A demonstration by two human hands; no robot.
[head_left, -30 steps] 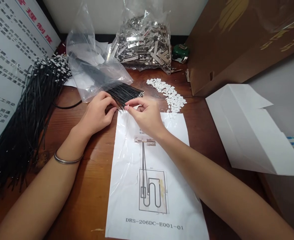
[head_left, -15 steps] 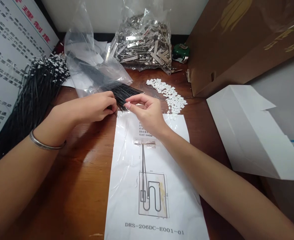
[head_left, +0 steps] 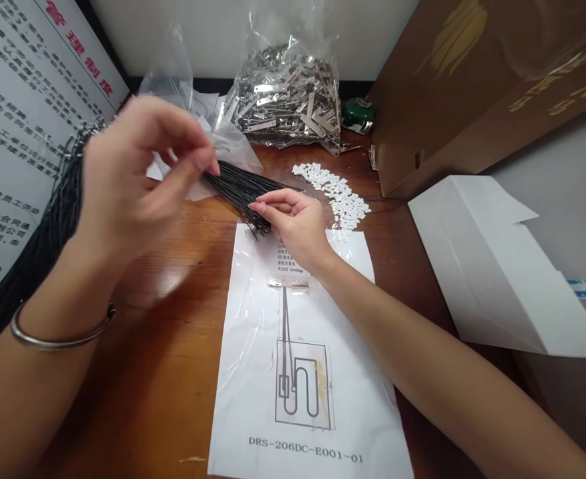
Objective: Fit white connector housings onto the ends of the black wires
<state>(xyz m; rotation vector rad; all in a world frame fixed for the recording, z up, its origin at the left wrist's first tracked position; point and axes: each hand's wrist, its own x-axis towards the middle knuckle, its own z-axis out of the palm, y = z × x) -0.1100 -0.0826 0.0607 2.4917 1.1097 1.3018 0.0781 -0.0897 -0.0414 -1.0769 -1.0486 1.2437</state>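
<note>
My left hand is raised above the wooden desk, thumb and forefinger pinched together near the clear bag; what they hold is too thin to make out. A bundle of thin black wires sticks out of that bag. My right hand rests on the desk at the bundle's loose ends, fingers curled and pinching them. Below it lies a drawing sheet in a plastic sleeve, marked DRS-206DC-E001-01.
A clear bag of metal strips stands at the back. A heap of small white plastic pieces lies right of the wires. A large pile of black wires fills the left, under a printed board. A brown carton and white folded box crowd the right.
My left hand has lifted off the desk, up and to the left, away from the wire ends. My right hand stayed at the bundle's ends, its fingers now closing on them.
</note>
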